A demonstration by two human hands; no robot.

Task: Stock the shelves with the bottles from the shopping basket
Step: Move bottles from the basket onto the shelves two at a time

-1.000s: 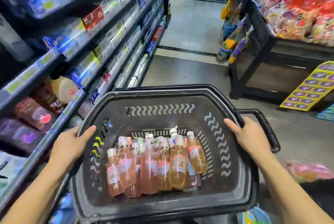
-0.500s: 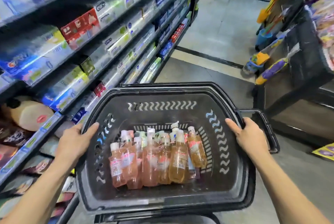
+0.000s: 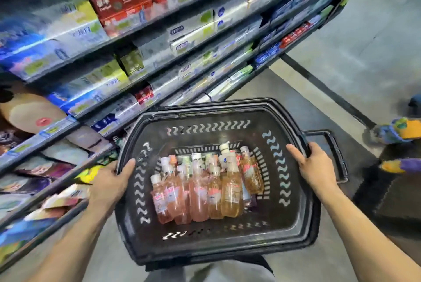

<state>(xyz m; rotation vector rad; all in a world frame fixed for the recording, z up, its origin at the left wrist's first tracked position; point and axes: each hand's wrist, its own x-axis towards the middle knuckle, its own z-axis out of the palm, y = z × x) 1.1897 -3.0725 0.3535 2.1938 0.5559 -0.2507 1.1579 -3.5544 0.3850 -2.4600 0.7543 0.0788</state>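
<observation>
Basket (image 3: 227, 109), bottles (image 3: 200, 193) prob. nearer shelves (image 3: 145, 29); L hand (image 3: 109, 185), R hand (image 3: 316, 168) still grip.

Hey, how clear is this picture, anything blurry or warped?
Head view: the shelves on the left are smeared by motion blur, their labels unreadable; the basket and bottles look sharper; the wide lens bows the shelf edges; light is fairly even.
</observation>
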